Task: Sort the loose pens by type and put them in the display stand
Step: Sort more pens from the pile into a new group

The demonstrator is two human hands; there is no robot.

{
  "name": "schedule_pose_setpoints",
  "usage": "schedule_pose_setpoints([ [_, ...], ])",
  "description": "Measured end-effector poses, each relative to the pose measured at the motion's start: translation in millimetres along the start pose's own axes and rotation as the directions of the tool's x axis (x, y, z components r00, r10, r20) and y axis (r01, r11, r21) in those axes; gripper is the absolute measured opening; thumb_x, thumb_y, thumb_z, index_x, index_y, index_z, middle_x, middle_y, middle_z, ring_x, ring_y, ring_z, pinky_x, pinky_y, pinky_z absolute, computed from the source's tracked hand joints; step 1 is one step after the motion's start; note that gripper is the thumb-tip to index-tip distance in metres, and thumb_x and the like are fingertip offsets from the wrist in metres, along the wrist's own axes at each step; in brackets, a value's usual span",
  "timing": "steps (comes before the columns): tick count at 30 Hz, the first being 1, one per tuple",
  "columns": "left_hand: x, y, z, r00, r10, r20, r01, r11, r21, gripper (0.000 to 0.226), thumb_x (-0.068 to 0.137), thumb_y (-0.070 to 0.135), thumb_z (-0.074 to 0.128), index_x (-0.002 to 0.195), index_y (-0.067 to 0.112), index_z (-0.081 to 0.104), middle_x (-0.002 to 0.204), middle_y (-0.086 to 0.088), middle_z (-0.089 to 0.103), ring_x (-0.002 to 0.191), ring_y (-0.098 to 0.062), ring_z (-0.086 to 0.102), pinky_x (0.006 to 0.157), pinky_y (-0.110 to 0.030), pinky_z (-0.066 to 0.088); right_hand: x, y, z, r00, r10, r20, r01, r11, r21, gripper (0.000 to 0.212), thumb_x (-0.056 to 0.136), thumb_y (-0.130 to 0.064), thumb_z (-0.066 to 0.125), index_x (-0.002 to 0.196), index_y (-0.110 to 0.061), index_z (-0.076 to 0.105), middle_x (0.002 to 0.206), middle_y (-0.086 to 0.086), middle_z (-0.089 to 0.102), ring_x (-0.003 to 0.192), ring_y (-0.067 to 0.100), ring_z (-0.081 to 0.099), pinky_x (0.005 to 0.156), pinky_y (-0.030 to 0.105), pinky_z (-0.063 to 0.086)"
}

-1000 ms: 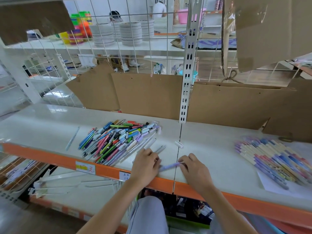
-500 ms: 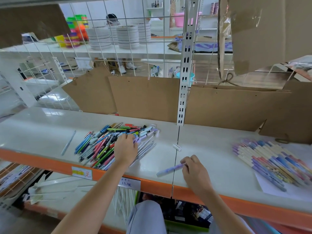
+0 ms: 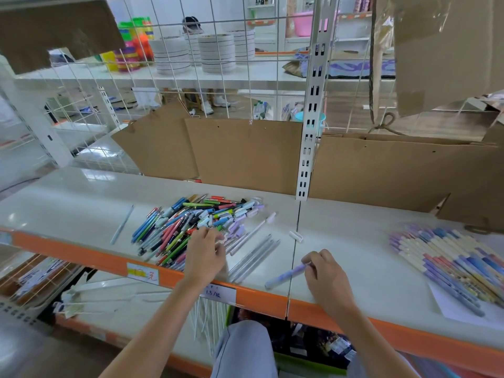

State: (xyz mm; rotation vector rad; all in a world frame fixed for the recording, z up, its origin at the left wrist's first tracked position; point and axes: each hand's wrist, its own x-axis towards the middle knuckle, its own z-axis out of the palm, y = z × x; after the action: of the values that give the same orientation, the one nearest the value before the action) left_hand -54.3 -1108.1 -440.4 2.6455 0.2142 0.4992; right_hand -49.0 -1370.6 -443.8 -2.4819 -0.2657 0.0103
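Right hand (image 3: 326, 279) near the shelf's (image 3: 341, 241) front edge, fingers curled, pinching one end of a lilac pen (image 3: 286, 274); the pen lies flat on the shelf, its free end pointing left toward the left hand. Left hand (image 3: 204, 255) sits on the near edge of the loose pen pile (image 3: 196, 222), fingertips curled into it; whether anything is actually gripped cannot be told. Farther right, well apart, a sorted fan of pens (image 3: 447, 257) lies on paper (image 3: 463, 309).

"1.5" on white shelf tag (image 3: 218, 293)
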Motion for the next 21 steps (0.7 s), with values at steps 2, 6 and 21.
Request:
schedule_pose_setpoints([
  [2,-7.9,-3.6,-3.6,0.995,0.099,0.034,-0.098,0.995,-0.02,0.012,0.089,0.011,0.059,0.101,0.01,0.063,0.098,0.002,0.05,0.098,-0.017,0.045,0.082,-0.023,0.038,-0.4,0.4,-0.1,1.0,-0.007,-0.003,0.007,1.0,0.001,0.023,0.097,-0.014,0.038,0.105,-0.016,0.06,0.101,-0.001,0.049,0.074,0.015,0.056,0.067,0.025,0.043],
  [6,-13.2,-14.9,-12.2,0.996,0.089,-0.002,-0.089,0.995,-0.041,0.017,0.087,0.005,0.06,0.103,0.007,0.063,0.1,-0.002,0.052,0.091,-0.019,0.053,0.077,-0.027,0.047,-1.2,-0.5,0.0,1.0,-0.014,0.003,0.014,1.0,-0.018,0.023,0.097,-0.015,0.039,0.106,-0.017,0.06,0.103,-0.001,0.05,0.076,0.017,0.057,0.069,0.027,0.045],
  [21,-6.2,26.5,-7.9,0.997,0.08,0.02,-0.08,0.997,0.005,0.011,0.093,0.018,0.053,0.102,0.012,0.058,0.097,0.0,0.055,0.094,-0.014,0.047,0.078,-0.02,0.038,-3.7,-5.3,-5.4,1.0,0.018,0.017,-0.019,0.999,0.037,0.023,0.095,-0.013,0.041,0.109,-0.019,0.059,0.107,-0.003,0.053,0.081,0.012,0.056,0.07,0.024,0.044],
])
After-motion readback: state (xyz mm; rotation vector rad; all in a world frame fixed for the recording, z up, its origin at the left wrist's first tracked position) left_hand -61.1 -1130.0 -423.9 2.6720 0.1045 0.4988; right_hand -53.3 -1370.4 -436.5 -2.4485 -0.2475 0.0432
